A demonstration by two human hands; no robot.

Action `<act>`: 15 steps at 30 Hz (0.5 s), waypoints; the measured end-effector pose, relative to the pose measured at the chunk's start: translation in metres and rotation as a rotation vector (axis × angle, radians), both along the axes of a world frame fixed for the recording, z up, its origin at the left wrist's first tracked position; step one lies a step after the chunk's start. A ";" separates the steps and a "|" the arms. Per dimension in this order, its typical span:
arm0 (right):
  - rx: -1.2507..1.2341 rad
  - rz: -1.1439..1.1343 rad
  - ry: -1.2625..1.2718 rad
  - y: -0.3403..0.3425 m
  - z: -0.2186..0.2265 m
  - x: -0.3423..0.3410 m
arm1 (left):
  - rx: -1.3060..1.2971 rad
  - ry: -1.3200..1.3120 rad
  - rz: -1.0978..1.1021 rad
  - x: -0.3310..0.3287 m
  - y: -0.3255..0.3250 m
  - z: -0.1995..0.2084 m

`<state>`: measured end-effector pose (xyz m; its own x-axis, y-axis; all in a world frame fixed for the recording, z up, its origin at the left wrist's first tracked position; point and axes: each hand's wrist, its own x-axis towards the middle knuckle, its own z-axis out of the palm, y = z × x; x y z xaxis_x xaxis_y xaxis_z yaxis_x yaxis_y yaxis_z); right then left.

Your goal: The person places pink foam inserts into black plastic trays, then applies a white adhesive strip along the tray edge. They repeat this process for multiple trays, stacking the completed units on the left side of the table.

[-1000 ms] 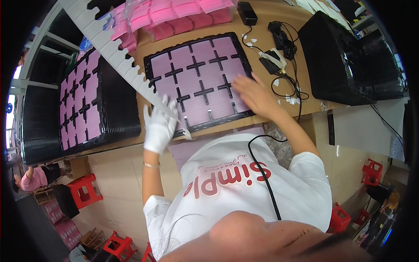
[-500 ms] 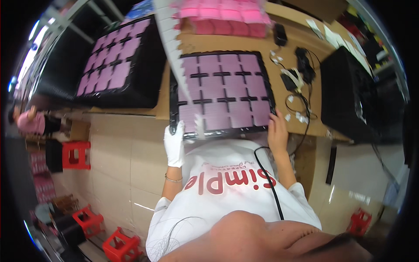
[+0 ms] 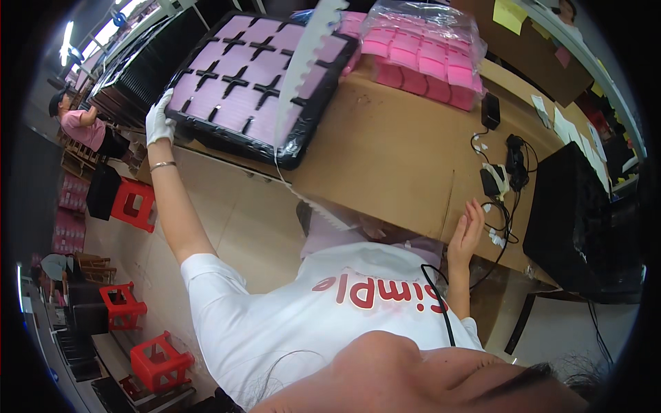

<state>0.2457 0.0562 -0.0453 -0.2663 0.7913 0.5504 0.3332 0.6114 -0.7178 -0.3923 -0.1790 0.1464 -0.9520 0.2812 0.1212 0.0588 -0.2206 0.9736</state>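
Observation:
A black plastic tray [image 3: 297, 146] filled with lilac-pink rectangular pieces [image 3: 234, 89] lies tilted at the left of the table. Clear film glints along its near right corner. At the tray's left edge is my white-gloved left hand [image 3: 160, 118], closed over the rim, with that arm stretched far out. My bare right hand [image 3: 468, 227] rests by the table's front edge, fingers extended and holding nothing. A long white strip with a toothed edge [image 3: 300, 76] hangs across the tray and runs down toward my shirt.
Brown cardboard covers the table [image 3: 385, 151]. Bagged pink pieces [image 3: 421, 51] stand at the back. A black adapter [image 3: 490, 110], cables [image 3: 515, 165] and a black box [image 3: 571, 213] are on the right. Red stools [image 3: 134, 203] and a person in pink [image 3: 82, 127] are at the left.
The tray has gone from in front of me to the far left, where another filled tray showed before. My left hand moved with it; my right hand let go of it.

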 end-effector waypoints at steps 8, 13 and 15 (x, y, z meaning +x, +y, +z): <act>-0.025 -0.038 -0.056 0.003 0.009 -0.019 | -1.077 0.452 0.475 -0.103 -0.001 -0.045; 0.039 -0.060 -0.137 0.006 0.018 -0.026 | -0.460 0.806 -0.077 0.120 0.079 -0.010; 0.035 -0.019 -0.153 0.008 0.018 -0.033 | -0.633 1.121 -0.267 0.171 0.080 -0.029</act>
<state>0.2124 0.0641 -0.0271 -0.3343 0.7780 0.5319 0.4483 0.6277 -0.6364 -0.2210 -0.0994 0.1171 -0.3278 0.7437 0.5826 0.9235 0.1223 0.3635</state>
